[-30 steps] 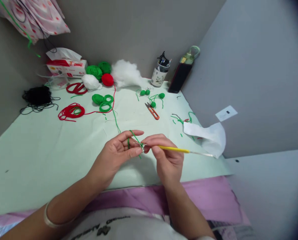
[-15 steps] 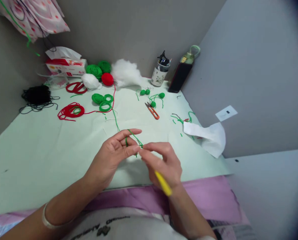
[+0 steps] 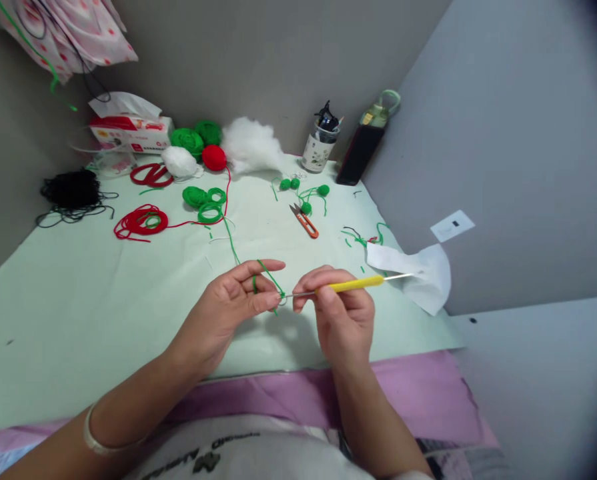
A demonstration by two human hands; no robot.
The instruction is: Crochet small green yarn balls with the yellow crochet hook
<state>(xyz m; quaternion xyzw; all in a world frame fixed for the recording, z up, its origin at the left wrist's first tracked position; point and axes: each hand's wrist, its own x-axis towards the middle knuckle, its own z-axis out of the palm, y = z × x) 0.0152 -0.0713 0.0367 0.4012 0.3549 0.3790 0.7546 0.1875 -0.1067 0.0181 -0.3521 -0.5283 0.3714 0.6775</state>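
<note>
Head view: left hand pinches green yarn, strand over index finger. Right hand is closed on crochet hook, tip at the loop, above table. Risk: slack strand, loop slips off hook.

Left hand: The left hand pinched a strand of green yarn between thumb and fingers, with the strand looped over the forefinger.
Right hand: The right hand gripped a yellow-handled crochet hook, whose metal tip met the yarn at the left fingertips.
Table: Both hands were held above a pale green table, near its front edge.
Beyond the hands: Orange thread snips, a red yarn coil and black yarn lay well apart.
Back wall: A tissue box, white stuffing and a cup stood in a row.
</note>
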